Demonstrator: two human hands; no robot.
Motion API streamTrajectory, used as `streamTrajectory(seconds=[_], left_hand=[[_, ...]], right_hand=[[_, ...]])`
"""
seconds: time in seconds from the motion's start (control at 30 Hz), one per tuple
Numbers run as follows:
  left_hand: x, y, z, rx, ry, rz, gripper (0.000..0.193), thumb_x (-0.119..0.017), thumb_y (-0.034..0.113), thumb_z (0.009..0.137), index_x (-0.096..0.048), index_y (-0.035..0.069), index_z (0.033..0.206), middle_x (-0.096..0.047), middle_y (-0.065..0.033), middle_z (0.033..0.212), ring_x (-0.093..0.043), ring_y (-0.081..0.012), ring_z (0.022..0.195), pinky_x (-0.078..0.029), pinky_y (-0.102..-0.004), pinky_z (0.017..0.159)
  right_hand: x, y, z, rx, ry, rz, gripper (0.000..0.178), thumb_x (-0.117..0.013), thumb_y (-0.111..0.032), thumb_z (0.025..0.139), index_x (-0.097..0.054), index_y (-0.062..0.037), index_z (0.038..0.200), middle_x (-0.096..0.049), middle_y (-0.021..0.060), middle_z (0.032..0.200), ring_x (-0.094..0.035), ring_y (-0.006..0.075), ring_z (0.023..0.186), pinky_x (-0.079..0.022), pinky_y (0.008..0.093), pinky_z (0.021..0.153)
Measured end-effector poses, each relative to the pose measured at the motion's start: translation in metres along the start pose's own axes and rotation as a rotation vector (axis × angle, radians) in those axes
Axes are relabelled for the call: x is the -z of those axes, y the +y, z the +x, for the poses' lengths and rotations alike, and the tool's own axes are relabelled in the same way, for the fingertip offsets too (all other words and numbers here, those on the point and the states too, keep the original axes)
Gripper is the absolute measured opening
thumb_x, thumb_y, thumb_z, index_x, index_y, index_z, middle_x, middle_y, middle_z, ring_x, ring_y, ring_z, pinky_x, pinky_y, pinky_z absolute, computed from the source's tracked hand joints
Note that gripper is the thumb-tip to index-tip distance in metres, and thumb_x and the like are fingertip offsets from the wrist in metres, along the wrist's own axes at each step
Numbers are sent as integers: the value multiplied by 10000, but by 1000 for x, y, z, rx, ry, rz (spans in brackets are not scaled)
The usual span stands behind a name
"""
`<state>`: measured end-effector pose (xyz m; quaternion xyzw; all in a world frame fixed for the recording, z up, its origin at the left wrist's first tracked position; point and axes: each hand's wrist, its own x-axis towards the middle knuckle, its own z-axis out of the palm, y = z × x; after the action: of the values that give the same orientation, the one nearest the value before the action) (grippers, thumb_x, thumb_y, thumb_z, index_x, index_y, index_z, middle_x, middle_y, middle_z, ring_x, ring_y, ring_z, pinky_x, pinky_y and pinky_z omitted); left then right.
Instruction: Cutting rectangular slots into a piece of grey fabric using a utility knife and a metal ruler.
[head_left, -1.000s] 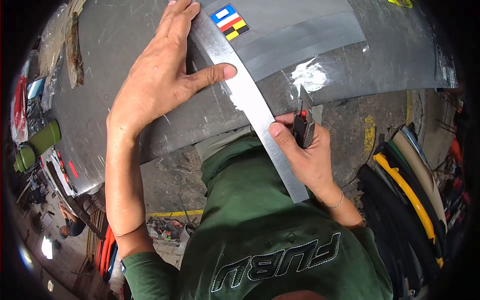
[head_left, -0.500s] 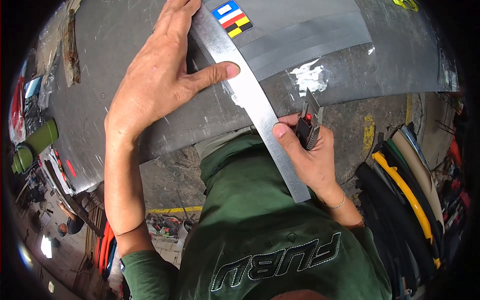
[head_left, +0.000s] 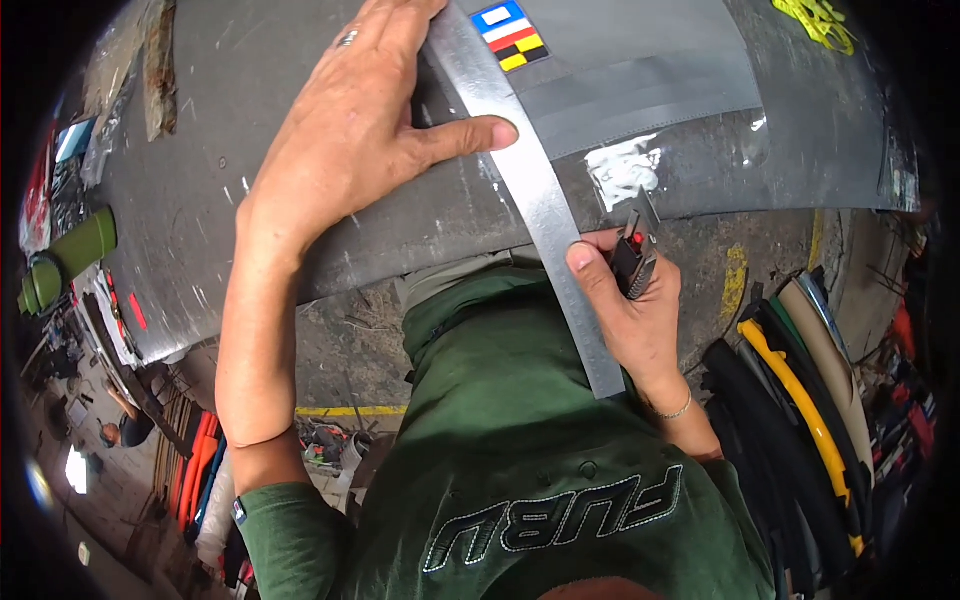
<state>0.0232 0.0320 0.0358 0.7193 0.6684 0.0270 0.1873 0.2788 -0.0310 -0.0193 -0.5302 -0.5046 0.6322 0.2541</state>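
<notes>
A long metal ruler (head_left: pixel 540 185) slants over a dark grey sheet of material, its near end reaching past the table edge towards my shirt. My left hand (head_left: pixel 345 135) holds the ruler down, thumb stretched across its face and fingers along its far part; the fingertips are partly cut off at the top. My right hand (head_left: pixel 640 310) grips a utility knife (head_left: pixel 632 262) with its blade upward, while the thumb rests at the ruler's right edge. Right of the ruler lies a grey panel (head_left: pixel 640 95) with a stitched band and a colourful flag patch (head_left: pixel 512 38).
The dark worktable (head_left: pixel 350 245) curves across the top, with clear plastic (head_left: pixel 625 170) glinting on it. Yellow-green strapping (head_left: pixel 815 22) lies far right. Rolls of material (head_left: pixel 800 410) stand at right. A green roll (head_left: pixel 70 260) is at left; another person (head_left: pixel 125 425) is lower left.
The whole view has shifted slightly, so table and hands appear further right. Both hands keep their hold on the ruler and knife.
</notes>
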Motion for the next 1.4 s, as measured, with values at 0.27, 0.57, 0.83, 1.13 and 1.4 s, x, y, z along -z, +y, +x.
streamTrajectory(seconds=[0.27,0.57,0.83,1.13,1.4], left_hand=[[-42,-9,-21,-83,332,-38,899,-812,488,812,-484,-27,1472,-444,-207,1570,-444,-367,1453,-362,-486,1203],[-51,-9,-29,-55,366,-96,893,-793,504,819,-482,-4,1485,-429,-190,1591,-430,-356,1461,-301,-515,1236],[-51,-11,-28,-53,347,-98,936,-752,568,823,-461,-3,1505,-411,-185,1604,-408,-349,1477,-283,-522,1241],[-53,-12,-27,-53,344,-87,931,-738,575,831,-451,22,1524,-396,-181,1615,-381,-352,1494,-267,-526,1244],[-51,-9,-29,-54,341,-63,923,-764,548,823,-457,27,1521,-407,-184,1608,-399,-360,1482,-292,-511,1236]], right_hand=[[1,7,-2,13,45,-47,182,-765,-166,966,-726,12,978,-632,-62,809,-514,33,753,-422,221,683],[-1,10,-3,-1,51,-26,178,-760,-154,965,-726,20,976,-628,-61,801,-516,35,746,-425,224,674],[-1,11,-2,27,49,-34,161,-750,-135,965,-722,23,960,-606,-66,762,-499,27,711,-408,220,636],[-2,14,-2,43,56,-29,158,-748,-132,966,-719,23,962,-618,-59,774,-505,25,714,-412,215,641],[-1,11,-3,18,44,-19,153,-750,-129,964,-716,20,964,-615,-60,776,-504,26,717,-409,213,644]])
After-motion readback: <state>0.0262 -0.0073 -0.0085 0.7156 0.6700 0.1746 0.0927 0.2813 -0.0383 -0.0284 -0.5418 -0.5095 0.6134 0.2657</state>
